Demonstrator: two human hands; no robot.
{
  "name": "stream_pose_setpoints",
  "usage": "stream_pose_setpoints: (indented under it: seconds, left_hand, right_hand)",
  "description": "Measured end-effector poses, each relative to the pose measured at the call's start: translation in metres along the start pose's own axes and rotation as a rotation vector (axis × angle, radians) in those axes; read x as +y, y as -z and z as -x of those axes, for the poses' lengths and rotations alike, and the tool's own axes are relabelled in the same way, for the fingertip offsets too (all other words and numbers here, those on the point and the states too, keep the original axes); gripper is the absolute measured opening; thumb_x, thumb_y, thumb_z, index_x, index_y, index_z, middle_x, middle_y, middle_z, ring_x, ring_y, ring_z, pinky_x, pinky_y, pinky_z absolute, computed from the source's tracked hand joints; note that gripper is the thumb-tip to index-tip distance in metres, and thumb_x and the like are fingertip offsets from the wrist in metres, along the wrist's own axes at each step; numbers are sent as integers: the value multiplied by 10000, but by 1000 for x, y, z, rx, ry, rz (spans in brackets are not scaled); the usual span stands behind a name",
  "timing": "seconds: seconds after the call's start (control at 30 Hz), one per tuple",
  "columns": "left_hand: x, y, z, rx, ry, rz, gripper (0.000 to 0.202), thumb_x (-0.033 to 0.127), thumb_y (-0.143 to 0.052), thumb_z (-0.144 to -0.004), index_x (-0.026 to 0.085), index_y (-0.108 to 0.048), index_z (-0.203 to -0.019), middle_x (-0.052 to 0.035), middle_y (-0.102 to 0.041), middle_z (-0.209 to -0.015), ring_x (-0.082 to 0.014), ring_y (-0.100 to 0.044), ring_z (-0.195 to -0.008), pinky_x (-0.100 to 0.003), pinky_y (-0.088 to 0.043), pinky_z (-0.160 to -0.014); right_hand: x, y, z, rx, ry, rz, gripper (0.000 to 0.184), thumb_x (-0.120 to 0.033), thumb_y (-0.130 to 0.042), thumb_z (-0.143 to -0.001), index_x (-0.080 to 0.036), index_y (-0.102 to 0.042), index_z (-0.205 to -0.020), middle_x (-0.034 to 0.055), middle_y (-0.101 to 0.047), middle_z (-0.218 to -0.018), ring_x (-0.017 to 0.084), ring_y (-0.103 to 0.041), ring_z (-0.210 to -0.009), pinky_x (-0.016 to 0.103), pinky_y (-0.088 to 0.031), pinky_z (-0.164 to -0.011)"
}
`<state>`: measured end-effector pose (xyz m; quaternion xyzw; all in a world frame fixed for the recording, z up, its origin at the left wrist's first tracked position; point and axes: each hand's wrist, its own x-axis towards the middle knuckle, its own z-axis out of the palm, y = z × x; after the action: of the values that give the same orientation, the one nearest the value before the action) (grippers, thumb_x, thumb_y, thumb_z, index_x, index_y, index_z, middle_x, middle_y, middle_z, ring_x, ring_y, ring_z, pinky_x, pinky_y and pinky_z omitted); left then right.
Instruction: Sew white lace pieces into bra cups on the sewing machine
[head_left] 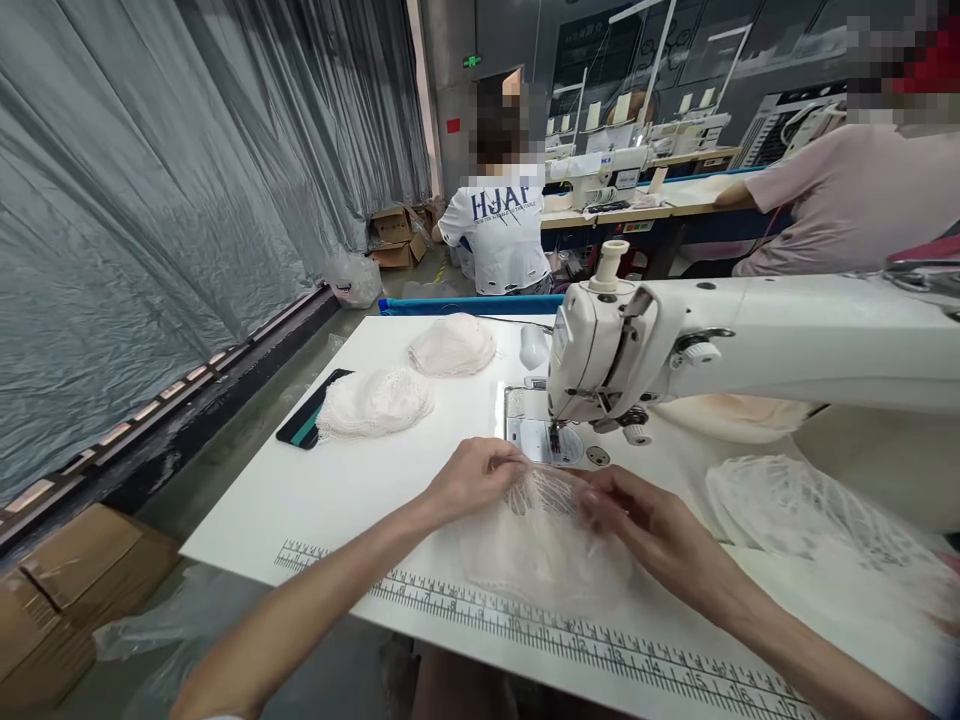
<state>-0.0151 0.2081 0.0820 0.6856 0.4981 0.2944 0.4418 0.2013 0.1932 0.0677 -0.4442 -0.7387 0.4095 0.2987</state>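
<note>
A piece of white mesh fabric (541, 545) lies on the white sewing table (352, 490) just in front of the needle plate (541, 438). My left hand (474, 474) pinches its far left edge, fingers closed on the mesh. My right hand (645, 520) grips its right edge, fingers curled into the fabric. Over both hands stands the white sewing machine (720, 345), its needle just beyond my fingers.
Two stacks of pale mesh pieces (375, 402) (452, 346) sit at the table's far left, one on a dark pad (309, 420). More mesh (810, 520) is piled at right. A printed ruler (570, 640) runs along the front edge. Two people sit at machines behind.
</note>
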Motion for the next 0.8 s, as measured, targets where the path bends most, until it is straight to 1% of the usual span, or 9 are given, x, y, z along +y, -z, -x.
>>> stream_pose_setpoints:
  seconds: [0.13, 0.23, 0.33, 0.4, 0.5, 0.57, 0.67, 0.73, 0.8]
  left_hand:
    - [7, 0, -1, -32, 94, 70, 190, 277, -498, -849, 137, -623, -828, 5, -591, -655, -92, -529, -519, -239, -449, -608]
    - [8, -3, -3, -39, 132, -136, 169, 266, -499, -837, 146, -617, -848, 14, -573, -612, -112, -523, -504, -243, -413, -547]
    - [5, -10, -4, 16, 98, -457, 175, 251, -496, -839, 154, -625, -906, -12, -627, -665, -175, -576, -638, -279, -401, -591]
    - [2, -14, -4, 25, 90, -560, 211, 268, -508, -843, 159, -615, -989, -22, -660, -730, -197, -591, -696, -305, -407, -632]
    - [0, -16, -3, -9, 95, -569, 256, 292, -544, -833, 172, -589, -1054, -5, -652, -714, -192, -586, -678, -301, -404, -621]
    - [0, -15, -3, -16, 89, -545, 258, 283, -558, -829, 180, -578, -1065, 8, -635, -698, -180, -577, -666, -291, -397, -611]
    - [-1, -12, -3, -27, 87, -486, 273, 256, -572, -830, 187, -557, -1094, 27, -612, -684, -162, -564, -653, -283, -394, -617]
    - [-1, -10, -3, -50, 96, -441, 285, 245, -580, -833, 193, -545, -1111, 40, -601, -680, -152, -558, -652, -280, -398, -625]
    - [-1, -8, -3, -74, 103, -412, 306, 240, -590, -832, 198, -534, -1129, 48, -593, -681, -147, -558, -659, -281, -407, -637]
  right_hand:
    - [3, 4, 0, -50, -90, -159, 330, -537, -463, -864, -223, -478, -764, -18, -518, -595, 122, -453, -475, 248, -371, -433]
    - [11, 5, -1, -81, -116, -122, 281, -514, -429, -884, -235, -454, -906, -34, -527, -598, 113, -428, -417, 244, -348, -399]
    - [16, 4, -1, -39, -29, 155, 239, -446, -381, -908, -235, -452, -994, -12, -577, -603, 158, -509, -475, 272, -372, -448]
    - [18, 4, -2, -45, 19, 301, 249, -411, -346, -916, -232, -467, -1040, 2, -609, -612, 190, -568, -514, 294, -400, -473]
    - [22, 4, -4, -77, 76, 407, 315, -374, -306, -934, -245, -482, -1161, 9, -663, -655, 203, -618, -528, 308, -438, -481]
    - [27, 4, -7, -92, 159, 440, 346, -331, -314, -941, -268, -485, -1235, 24, -716, -778, 201, -656, -581, 308, -472, -505]
    - [37, 3, -10, -80, 314, 482, 357, -223, -359, -913, -301, -558, -1199, 31, -724, -997, 204, -696, -698, 305, -513, -545]
    - [42, 1, -11, -48, 374, 507, 376, -174, -368, -897, -304, -582, -1177, 24, -718, -1032, 203, -701, -714, 303, -525, -538]
    - [44, 0, -11, -23, 404, 535, 401, -156, -360, -899, -298, -560, -1216, 27, -727, -997, 198, -697, -677, 302, -527, -510]
